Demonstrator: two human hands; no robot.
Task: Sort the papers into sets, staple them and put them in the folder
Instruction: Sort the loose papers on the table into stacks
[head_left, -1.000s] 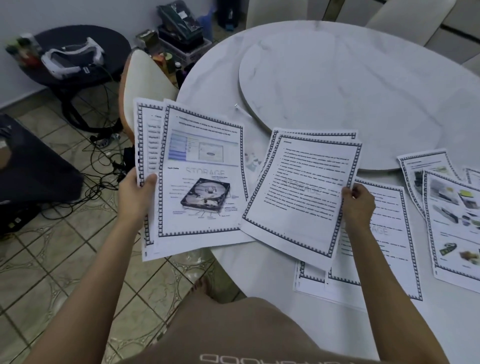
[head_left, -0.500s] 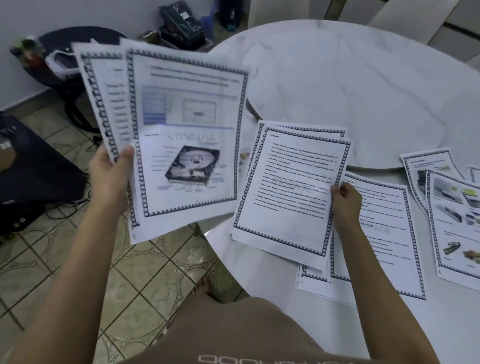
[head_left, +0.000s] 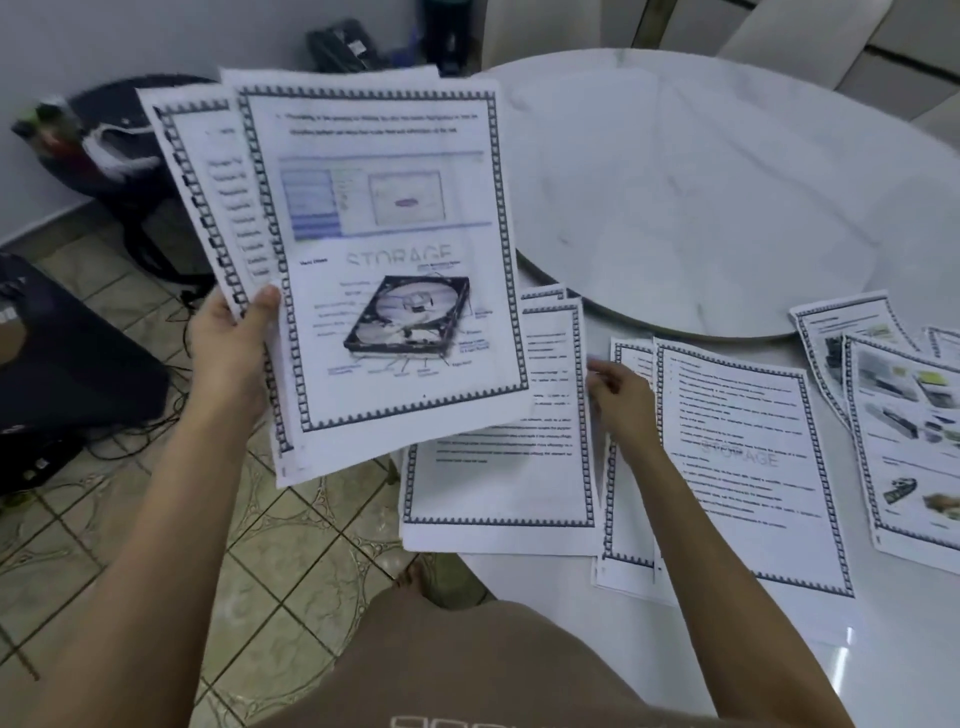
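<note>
My left hand (head_left: 228, 353) grips a fan of bordered sheets (head_left: 389, 249) by their lower left edge and holds them up over the table's left rim; the front page shows a hard drive picture. My right hand (head_left: 618, 400) pinches the right edge of two text sheets (head_left: 498, 478) that lie flat at the table's near edge, partly under the raised fan. Right of that hand lies another text stack with a STORAGE watermark (head_left: 737, 457). Picture pages (head_left: 904, 441) lie further right. I see no stapler and no folder.
The papers lie on a round white marble table (head_left: 779, 649) with a raised turntable (head_left: 701, 208) in its middle. On the tiled floor to the left are a black side table with a headset (head_left: 119, 150), a black box (head_left: 62, 364) and cables. Chairs (head_left: 779, 36) stand behind.
My left hand has lifted its fan of sheets up and toward the right. My right hand has lowered the text sheets flat onto the table's near edge.
</note>
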